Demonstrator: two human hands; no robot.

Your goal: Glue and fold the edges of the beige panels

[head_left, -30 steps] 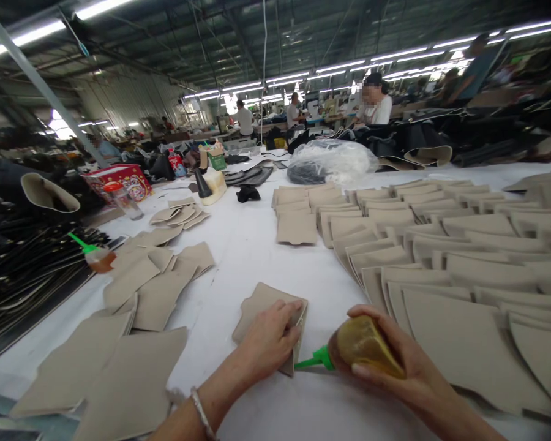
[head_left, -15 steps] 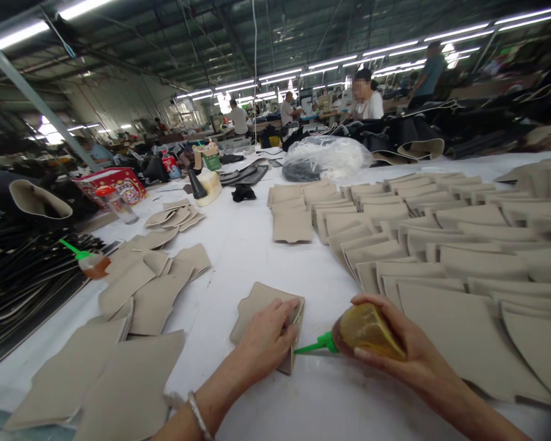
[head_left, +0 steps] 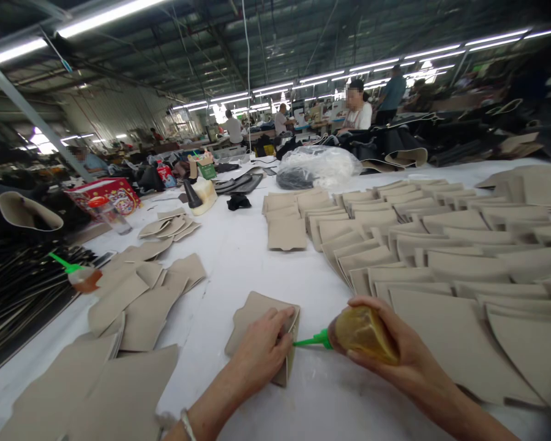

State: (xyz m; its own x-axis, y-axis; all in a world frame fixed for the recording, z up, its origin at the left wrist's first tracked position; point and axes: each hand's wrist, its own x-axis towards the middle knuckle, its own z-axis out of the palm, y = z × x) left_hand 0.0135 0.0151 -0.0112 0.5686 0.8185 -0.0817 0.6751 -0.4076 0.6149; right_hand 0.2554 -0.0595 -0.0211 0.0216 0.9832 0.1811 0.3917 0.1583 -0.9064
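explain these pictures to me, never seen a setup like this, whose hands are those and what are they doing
There is no robot: these are a person's bare hands, and every picture comes from one camera worn on that person's head, looking forward and down. The left hand rests on a beige piece on the white table. The right hand holds an amber bottle, its green nozzle pointing at the piece's edge. More such pieces lie around: loose piles on the left, overlapping rows on the right. A second bottle lies farther left. Other people show in the background.
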